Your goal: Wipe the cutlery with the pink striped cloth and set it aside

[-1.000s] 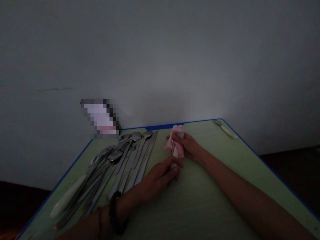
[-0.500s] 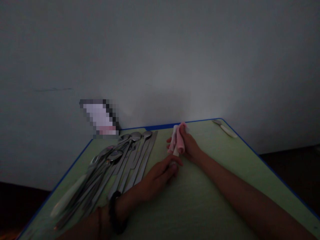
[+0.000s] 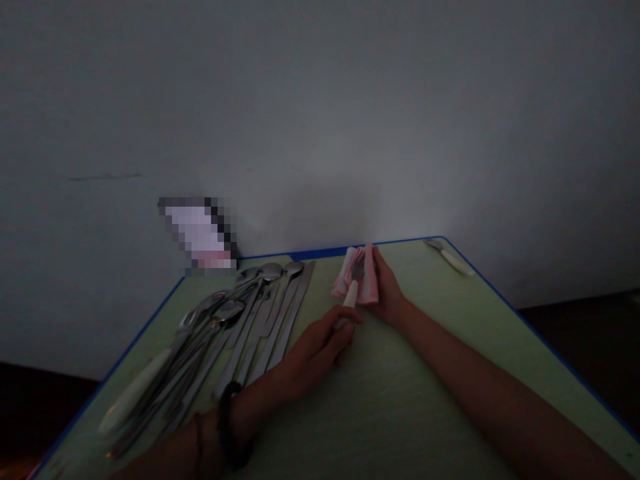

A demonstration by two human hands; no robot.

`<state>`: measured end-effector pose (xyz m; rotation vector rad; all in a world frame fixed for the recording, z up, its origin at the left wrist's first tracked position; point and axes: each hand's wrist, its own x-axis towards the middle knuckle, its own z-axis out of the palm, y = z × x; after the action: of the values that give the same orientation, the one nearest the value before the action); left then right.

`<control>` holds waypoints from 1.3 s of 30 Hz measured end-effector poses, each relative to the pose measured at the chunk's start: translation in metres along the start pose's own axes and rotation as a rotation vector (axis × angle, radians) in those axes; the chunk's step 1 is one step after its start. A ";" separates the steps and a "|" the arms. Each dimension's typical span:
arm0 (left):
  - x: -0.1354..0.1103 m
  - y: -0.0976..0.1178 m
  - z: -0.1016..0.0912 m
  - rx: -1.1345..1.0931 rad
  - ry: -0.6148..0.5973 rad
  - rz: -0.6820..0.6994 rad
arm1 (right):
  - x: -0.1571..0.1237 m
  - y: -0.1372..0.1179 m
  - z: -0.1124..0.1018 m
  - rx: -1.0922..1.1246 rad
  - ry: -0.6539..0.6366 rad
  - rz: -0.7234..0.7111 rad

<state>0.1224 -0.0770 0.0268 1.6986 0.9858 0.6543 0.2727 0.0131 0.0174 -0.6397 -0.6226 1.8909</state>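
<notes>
My left hand (image 3: 323, 343), with a dark beaded bracelet at the wrist, is closed around the white handle of a fork (image 3: 351, 293). The fork's metal head points away from me and lies against a pink and white cloth (image 3: 370, 280). Behind and beneath that cloth is my right hand (image 3: 390, 283), gripping it, with most of its fingers hidden. The cloth is spread open around the fork's head, its folds standing on both sides.
To the left lies a pile of spoons, forks and knives (image 3: 250, 327) on the green table (image 3: 400, 413). Another white-handled fork (image 3: 453, 260) rests near the far right corner. A blurred-out upright device (image 3: 197, 233) leans against the grey wall (image 3: 320, 120).
The cloth, folded over the fork's head before, has opened out, so the metal head shows. My right hand has shifted slightly to the right; my left hand has hardly moved.
</notes>
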 end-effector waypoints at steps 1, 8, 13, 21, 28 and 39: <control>0.000 0.000 0.000 0.020 0.000 0.002 | 0.001 0.001 0.000 -0.020 0.019 0.010; 0.000 0.000 0.000 -0.016 -0.046 0.031 | -0.001 0.007 -0.001 -0.277 0.053 -0.072; 0.002 -0.002 0.000 -0.097 -0.017 0.054 | -0.002 0.007 -0.003 -0.259 0.003 -0.108; 0.008 -0.002 0.004 -0.285 0.211 0.039 | -0.001 0.007 -0.005 -0.214 -0.097 -0.008; 0.013 -0.005 0.003 -0.256 0.260 -0.009 | 0.000 0.006 -0.005 -0.204 -0.040 -0.006; 0.008 -0.004 -0.001 -0.014 0.098 -0.052 | -0.002 0.005 0.002 -0.227 0.026 -0.070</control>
<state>0.1242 -0.0693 0.0230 1.6356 1.0879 0.7145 0.2689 0.0090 0.0160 -0.7761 -0.8396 1.7585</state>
